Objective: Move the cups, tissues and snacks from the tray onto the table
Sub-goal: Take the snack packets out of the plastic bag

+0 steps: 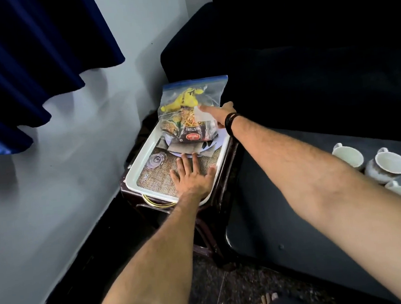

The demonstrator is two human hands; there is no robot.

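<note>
A white tray with a burlap-print base rests on a small dark stool. At its far end a clear zip bag of snacks, yellow and dark packets inside, stands on a white plate with napkins under it. My right hand grips the bag's right side. My left hand lies flat, fingers spread, on the tray's base near the front. A clear glass lid lies on the tray's left part. Three white cups sit on the dark table at the right.
The dark table runs along the right of the stool, with a dark sofa behind it. A pale wall and blue curtain stand to the left. A gold handle juts from the tray's near end.
</note>
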